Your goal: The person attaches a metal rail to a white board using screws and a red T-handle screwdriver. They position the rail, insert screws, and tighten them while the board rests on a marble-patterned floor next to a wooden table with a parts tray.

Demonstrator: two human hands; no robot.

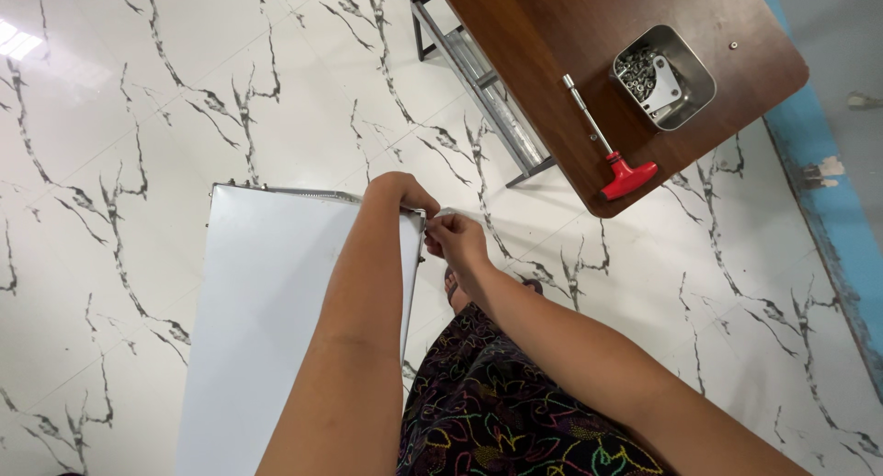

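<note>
White marble-look floor tiles [184,90] with dark veins fill most of the frame, and a blue strip runs down the right edge. Next in size is the white panel [267,320], a flat, rigid sheet with a thin metal edge, standing in the lower left of the frame and leaning toward the person; it looks stiff and fairly light for its area, smooth-faced and likely slippery, so the sure places to take it are the edges and corners rather than the face, and its thin rim could bend or bite into skin if squeezed hard. At the upper right a dark brown wooden table [552,34] juts in on a metal frame. At the bottom centre a patterned dark garment [497,412] shows. The left hand [397,193] curls over the panel's top right corner, fingers closed on the edge. The right hand [455,239] sits just beside it, fingertips pinched narrowly at that same corner; whether they hold a small fastener I cannot tell. On the table lie a red T-handled driver [612,149] and, near it, a steel tray [701,67] of screws and small brackets.
</note>
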